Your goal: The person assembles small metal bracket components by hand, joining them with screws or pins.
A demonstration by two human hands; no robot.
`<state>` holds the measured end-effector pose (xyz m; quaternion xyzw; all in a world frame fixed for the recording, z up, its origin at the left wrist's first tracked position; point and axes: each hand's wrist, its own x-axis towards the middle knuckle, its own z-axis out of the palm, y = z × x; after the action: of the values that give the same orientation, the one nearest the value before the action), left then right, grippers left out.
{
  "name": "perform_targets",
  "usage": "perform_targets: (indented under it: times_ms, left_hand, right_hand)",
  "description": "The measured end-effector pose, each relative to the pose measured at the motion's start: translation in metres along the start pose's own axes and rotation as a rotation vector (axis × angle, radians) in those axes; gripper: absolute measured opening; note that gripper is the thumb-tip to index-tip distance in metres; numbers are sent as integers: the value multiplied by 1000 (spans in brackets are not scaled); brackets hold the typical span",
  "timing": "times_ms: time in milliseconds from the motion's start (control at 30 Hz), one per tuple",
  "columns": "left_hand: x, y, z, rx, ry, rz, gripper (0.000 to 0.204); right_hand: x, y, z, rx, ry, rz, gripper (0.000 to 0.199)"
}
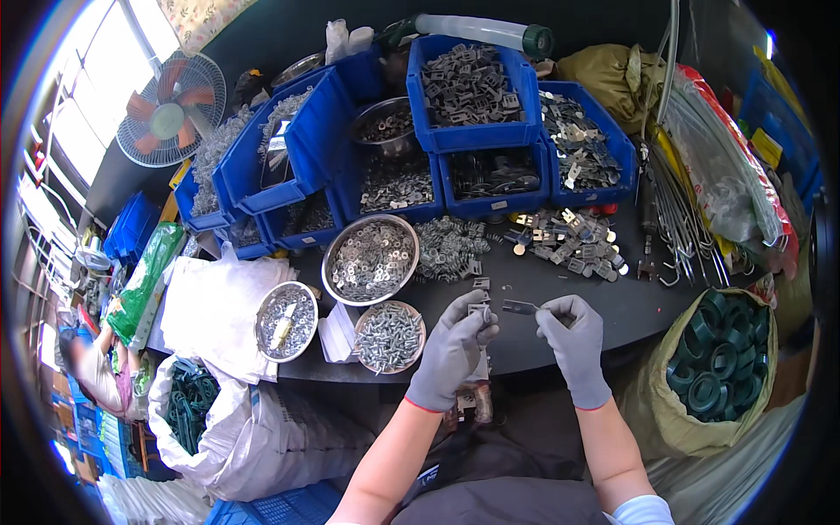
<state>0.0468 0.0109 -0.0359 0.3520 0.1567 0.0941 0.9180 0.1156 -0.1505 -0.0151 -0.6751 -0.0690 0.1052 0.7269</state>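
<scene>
Both of my hands wear grey gloves and are raised over the near edge of the dark table (643, 293). Pinched in the fingers of my left hand (451, 357) is a small metal bracket (478, 309), partly hidden by the glove. Between thumb and fingertips, my right hand (573, 339) grips a thin flat metal strip (518, 306), which points left toward the bracket without touching it. Just beyond the hands lie a heap of springs (451, 248) and a heap of metal clips (573, 248).
Left of my hands stand a steel bowl (357, 303) of washers, a bowl (423, 343) of screws and a smaller bowl (261, 341). Blue bins (477, 137) of metal parts are stacked behind. Sacks (646, 416) flank the table; hooked metal rods (687, 223) lie right.
</scene>
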Motion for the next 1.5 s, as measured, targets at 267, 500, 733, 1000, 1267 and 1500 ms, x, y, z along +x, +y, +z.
perform_targets:
  times_ms: [267,500,733,1000,1267,1500]
  left_hand:
    - [-12,-5,-8,107,-43,66,29]
    - [-39,5,-5,483,-70,34,30]
    - [-68,-7,13,1001,-220,212,24]
    - [-44,-18,-1,890,-382,-26,36]
    - [-10,-20,-19,1819,-8,589,49]
    - [-11,-29,-23,1879,-58,649,52]
  right_hand:
    - [-9,-8,3,-84,-122,-49,7]
    - [-20,-24,-28,-265,-332,-197,7]
    - [-56,-16,-64,-235,-369,37,8]
    - [-38,18,-53,-33,-431,266,7]
    - [111,34,-32,-535,185,-298,19]
    - [137,33,-24,-1013,223,-701,40]
